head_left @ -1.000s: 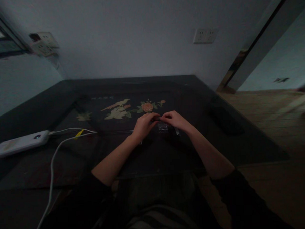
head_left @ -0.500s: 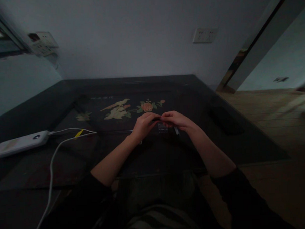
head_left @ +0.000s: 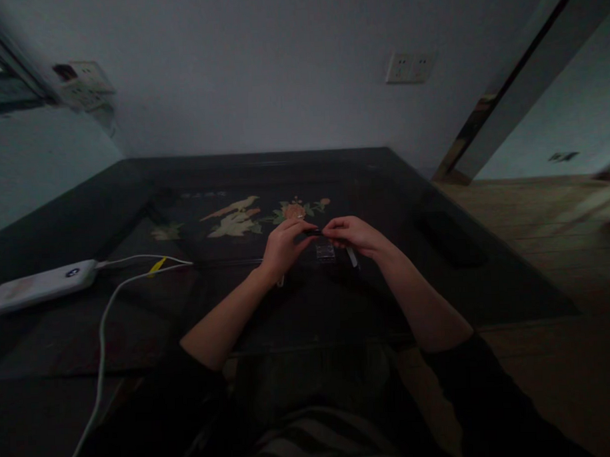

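Observation:
Between my hands, above the dark table [head_left: 318, 308], is a small dark, thin object [head_left: 312, 233] whose kind I cannot make out. My left hand [head_left: 284, 246] pinches its left side between thumb and fingers. My right hand [head_left: 354, 235] has thumb and fingertips closed at its right end. Just below it on the table sits a small clear box [head_left: 325, 253]. A slim, light-coloured strip [head_left: 353, 257] lies under my right hand, partly covered. Another small pale item [head_left: 281, 280] shows beside my left wrist, mostly hidden.
A white power bank [head_left: 41, 286] with a white cable [head_left: 103, 335] and yellow tag [head_left: 157, 265] lies at the left. A dark flat object [head_left: 450, 240] rests on the right side. Behind the table rises a wall with a socket [head_left: 411, 68].
My hands have shifted slightly up and a little apart, so more of the dark object, the clear box and the strip shows. Both hands still hold the object.

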{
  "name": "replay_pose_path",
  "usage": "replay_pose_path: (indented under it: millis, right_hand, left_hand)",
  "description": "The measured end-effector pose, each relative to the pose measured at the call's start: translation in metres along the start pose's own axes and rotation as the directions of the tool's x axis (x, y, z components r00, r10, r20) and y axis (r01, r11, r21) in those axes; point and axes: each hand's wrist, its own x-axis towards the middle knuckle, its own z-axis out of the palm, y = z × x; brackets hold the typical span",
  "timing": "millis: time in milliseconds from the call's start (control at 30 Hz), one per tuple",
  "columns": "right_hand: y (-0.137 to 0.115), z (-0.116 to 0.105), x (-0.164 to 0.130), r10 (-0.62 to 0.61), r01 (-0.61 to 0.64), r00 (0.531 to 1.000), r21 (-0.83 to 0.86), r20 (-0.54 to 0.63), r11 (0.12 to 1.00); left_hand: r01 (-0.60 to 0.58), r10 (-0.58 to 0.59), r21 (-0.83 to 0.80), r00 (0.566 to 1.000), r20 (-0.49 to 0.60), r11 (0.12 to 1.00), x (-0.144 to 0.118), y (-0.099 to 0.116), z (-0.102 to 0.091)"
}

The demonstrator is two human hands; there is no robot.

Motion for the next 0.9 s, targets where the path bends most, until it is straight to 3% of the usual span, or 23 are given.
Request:
replay_pose_path:
  millis: [367, 700, 900]
  right_hand:
    - [-0.003, -0.001, -0.004, -0.116, 0.103, 0.992, -0.213, -0.048, 0.972]
    - [0.002, -0.003, 0.002, -0.215, 0.21, 0.976, -0.352, 0.025, 0.912]
    - [0.007, -0.008, 0.007, -0.242, 0.232, 0.97, -0.44, 0.033, 0.868]
  left_hand:
    - [-0.004, 0.0, 0.061, 0.997, 0.071, 0.998, -0.003, -0.001, 0.003]
    - [0.028, -0.036, 0.075, 0.993, 0.111, 0.997, -0.005, -0.004, 0.007]
    - [0.059, -0.085, 0.13, 0.975, 0.206, 0.99, -0.006, -0.005, 0.012]
